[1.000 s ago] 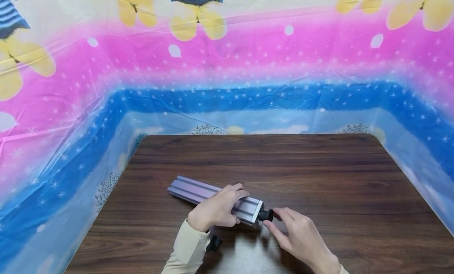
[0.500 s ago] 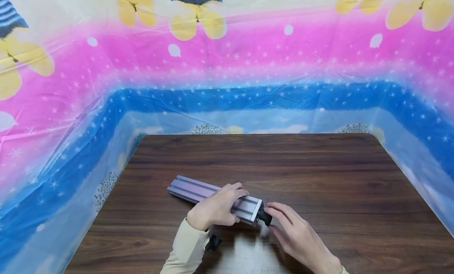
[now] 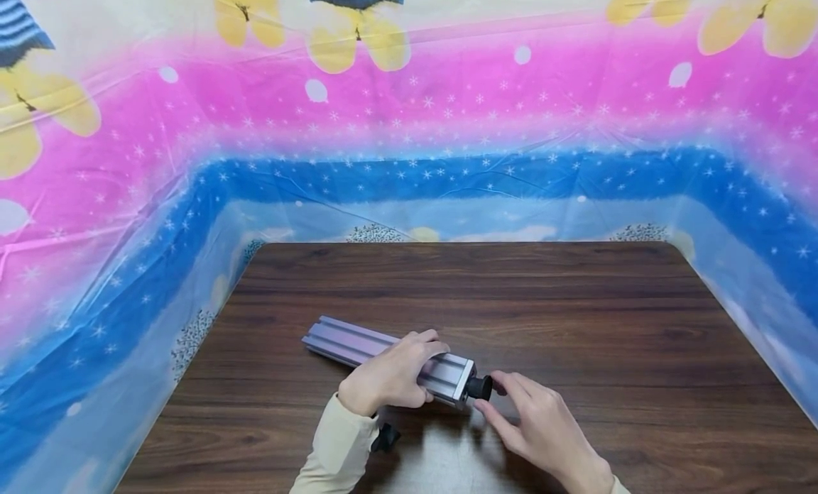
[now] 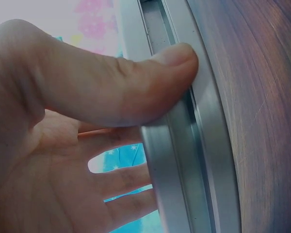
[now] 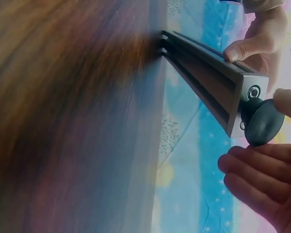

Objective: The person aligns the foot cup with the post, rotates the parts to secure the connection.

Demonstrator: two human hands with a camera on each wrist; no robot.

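Observation:
A silver aluminium extrusion [image 3: 348, 341] with long slots lies at a slant on the table. My left hand [image 3: 399, 373] grips it near its right end, thumb on the near side and fingers over the far side. In the left wrist view, the thumb [image 4: 136, 87] presses along a slot. A black levelling foot [image 3: 479, 388] with a round disc sticks out of the bolted end plate [image 5: 250, 104]. My right hand [image 3: 540, 419] has thumb and fingertips at opposite edges of the disc. Its lower fingers [image 5: 259, 170] extend below the disc in the right wrist view.
The dark wood-grain table [image 3: 575, 302] spreads around both hands. A printed pink and blue cloth [image 3: 447, 174] hangs behind it and along its sides. By the left cuff [image 3: 348, 437] sits a small black object [image 3: 386, 438].
Half a second ago the right fingers lay over the top of the foot and its disc was tilted; now they are back at the disc's rim. The left hand and extrusion have stayed still.

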